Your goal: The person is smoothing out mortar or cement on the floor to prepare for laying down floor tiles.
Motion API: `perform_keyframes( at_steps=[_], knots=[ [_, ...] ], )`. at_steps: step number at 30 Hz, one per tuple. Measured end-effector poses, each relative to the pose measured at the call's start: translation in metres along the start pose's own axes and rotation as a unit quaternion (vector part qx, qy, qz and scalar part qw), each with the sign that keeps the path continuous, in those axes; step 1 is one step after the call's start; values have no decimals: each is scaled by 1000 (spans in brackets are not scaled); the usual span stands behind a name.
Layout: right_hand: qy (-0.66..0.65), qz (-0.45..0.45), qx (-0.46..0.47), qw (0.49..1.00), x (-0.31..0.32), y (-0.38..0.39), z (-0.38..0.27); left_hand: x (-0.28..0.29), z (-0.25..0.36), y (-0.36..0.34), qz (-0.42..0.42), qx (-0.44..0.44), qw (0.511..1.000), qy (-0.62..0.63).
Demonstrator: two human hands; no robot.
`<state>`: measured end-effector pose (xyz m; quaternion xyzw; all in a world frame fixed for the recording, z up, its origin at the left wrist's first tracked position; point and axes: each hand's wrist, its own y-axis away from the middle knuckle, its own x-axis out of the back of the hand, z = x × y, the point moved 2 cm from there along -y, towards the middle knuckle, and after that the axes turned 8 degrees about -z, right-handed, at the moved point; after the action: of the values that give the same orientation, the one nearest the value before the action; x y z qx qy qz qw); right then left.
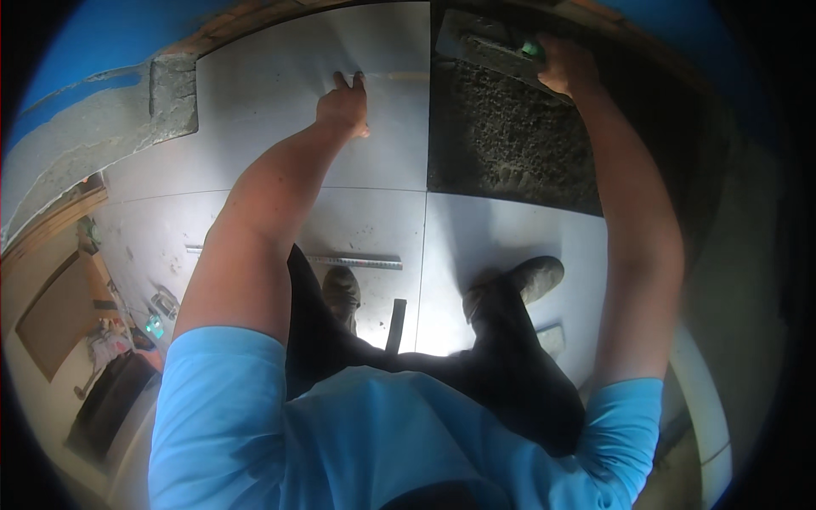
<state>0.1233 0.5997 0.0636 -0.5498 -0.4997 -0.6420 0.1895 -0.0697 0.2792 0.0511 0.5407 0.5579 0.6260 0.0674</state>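
My right hand (568, 66) is closed around the green handle of a flat metal trowel (483, 41) at the far right. The trowel's blade lies over a patch of dark, rough mortar (518, 127). Part of the blade is in shadow. On the far left of that patch, my left hand (345, 104) rests on a large white floor tile (255, 102) with its fingers apart. The tile's right edge borders the mortar.
A long metal ruler (357, 262) and a dark bar (396, 327) lie on the nearer tiles by my shoes (535, 279). A concrete block (172, 95) stands at the far left. Small tools (161, 306) lie left, near a brown board (53, 314).
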Motion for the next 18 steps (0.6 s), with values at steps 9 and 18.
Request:
perform_keyframes(
  at_steps=[9,18],
  knots=[
    [-41,63,119,990,-4,-64,54,4,1,2,5,-15,1000,5],
    [43,-45,54,997,21,-93,22,9,-1,0,-11,-12,999,30]
  ],
)
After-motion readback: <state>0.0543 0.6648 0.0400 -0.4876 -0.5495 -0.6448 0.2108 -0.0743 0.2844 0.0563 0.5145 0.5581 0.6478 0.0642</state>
